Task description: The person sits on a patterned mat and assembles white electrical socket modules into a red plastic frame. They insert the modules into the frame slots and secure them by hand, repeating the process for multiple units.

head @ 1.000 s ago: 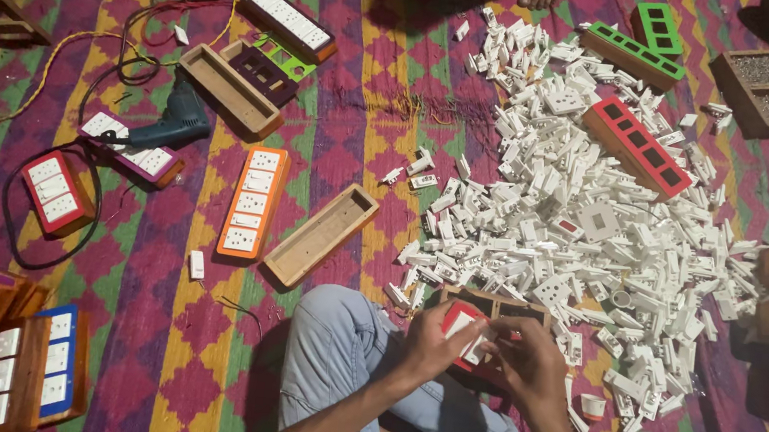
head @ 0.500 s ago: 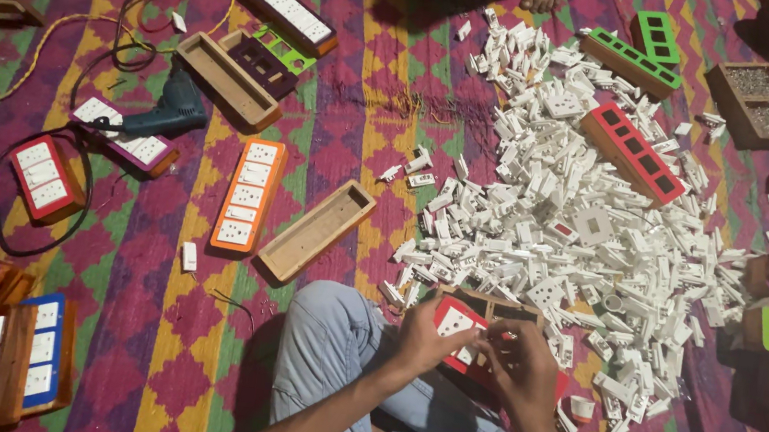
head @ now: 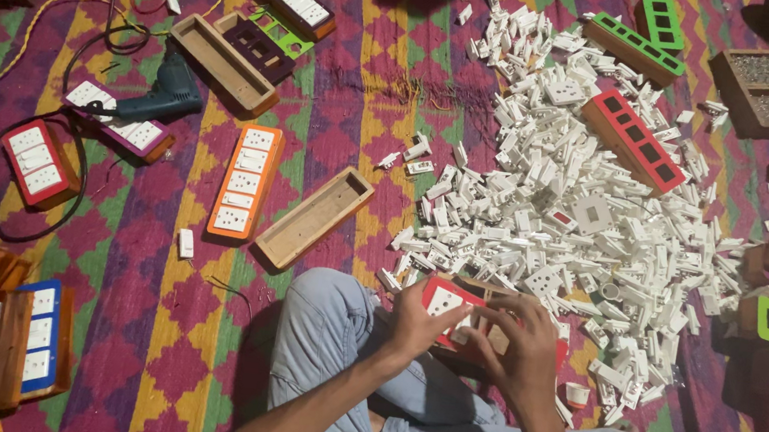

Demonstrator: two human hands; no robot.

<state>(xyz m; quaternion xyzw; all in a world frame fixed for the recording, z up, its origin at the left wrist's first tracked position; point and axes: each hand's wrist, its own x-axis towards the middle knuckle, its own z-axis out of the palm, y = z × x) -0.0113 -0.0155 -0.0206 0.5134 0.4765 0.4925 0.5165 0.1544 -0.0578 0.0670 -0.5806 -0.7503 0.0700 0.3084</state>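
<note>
Lower centre of frame: red switch board [head: 448, 302], part-fitted with a white socket, resting on the knee; left hand [head: 412, 325] closed on its near edge, right hand [head: 524, 346] curled over its right end, fingers pressing down. Just above: heap of white switch parts [head: 578, 209] on the patterned mat [head: 358, 107], with a red empty faceplate [head: 633, 139] lying in it. Centre left: open wooden box [head: 314, 217], nothing inside, beside an orange board [head: 245, 182] filled with white switches. Upper right: wooden tray [head: 764, 89] holding small grey pieces. Upper left: blue drill [head: 159, 96].
</note>
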